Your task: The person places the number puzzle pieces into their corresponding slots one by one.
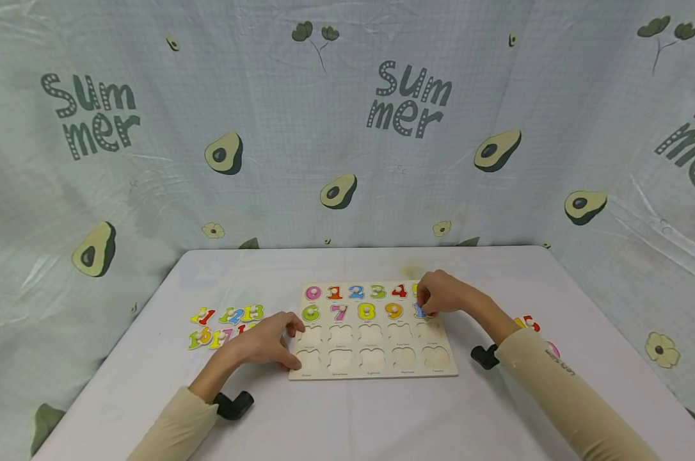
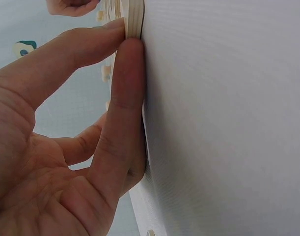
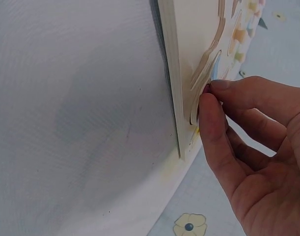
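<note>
My left hand [image 1: 265, 346], nearest me, presses straight fingers on the number puzzle board's [image 1: 373, 369] left edge on the bench [image 1: 347, 416], while my right hand [image 1: 439, 293], farther back, pinches the blue number piece's [image 1: 420, 312] peg at the second row's right end.

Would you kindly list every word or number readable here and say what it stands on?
"Summer": printed repeatedly on the avocado-patterned backdrop cloth.
"0 1 2 3 4", "6 7 8 9": coloured pieces in the wooden number puzzle board.
"11", "12", "13", "16", "17": loose coloured number pieces on the white table.
Board captions and sleeve print: too small.
</note>
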### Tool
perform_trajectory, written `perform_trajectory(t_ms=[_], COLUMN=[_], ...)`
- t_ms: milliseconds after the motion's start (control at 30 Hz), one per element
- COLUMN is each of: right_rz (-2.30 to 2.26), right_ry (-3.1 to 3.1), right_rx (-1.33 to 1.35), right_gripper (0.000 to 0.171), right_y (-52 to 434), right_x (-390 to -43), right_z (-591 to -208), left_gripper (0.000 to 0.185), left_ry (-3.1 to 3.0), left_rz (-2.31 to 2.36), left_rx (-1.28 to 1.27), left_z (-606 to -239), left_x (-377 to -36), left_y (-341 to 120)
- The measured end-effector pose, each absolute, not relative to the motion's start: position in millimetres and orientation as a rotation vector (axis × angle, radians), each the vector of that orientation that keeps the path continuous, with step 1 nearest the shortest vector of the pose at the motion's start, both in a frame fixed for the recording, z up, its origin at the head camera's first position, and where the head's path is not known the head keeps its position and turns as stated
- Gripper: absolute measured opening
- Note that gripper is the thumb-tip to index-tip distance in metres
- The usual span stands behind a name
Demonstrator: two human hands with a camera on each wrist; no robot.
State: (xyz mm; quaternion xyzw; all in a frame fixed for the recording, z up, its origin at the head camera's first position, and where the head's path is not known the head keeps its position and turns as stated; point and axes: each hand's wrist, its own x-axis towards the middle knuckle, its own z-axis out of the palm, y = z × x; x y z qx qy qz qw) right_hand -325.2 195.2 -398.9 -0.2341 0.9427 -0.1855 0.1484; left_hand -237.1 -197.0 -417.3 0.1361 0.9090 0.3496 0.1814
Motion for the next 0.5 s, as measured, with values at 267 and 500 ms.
perform_trajectory(t_ms=[267, 500], right_rz=[-0.532, -0.538], right_ry=[2.706, 2.697], right_rx=[-0.662, -0.651], right_gripper=[0.009, 0.008], right_y=[192.6, 193.0], right_x=[-323.1, -323.2], right_z=[-397.0, -397.8], left_gripper=[0.059, 0.058], left_ry=[2.567, 2.567], left_rz=[0.985, 0.988], left_rx=[0.382, 0.388], left_z=[-417.5, -416.7], left_x=[-237.7, -237.7], left_y=[-197.6, -197.9])
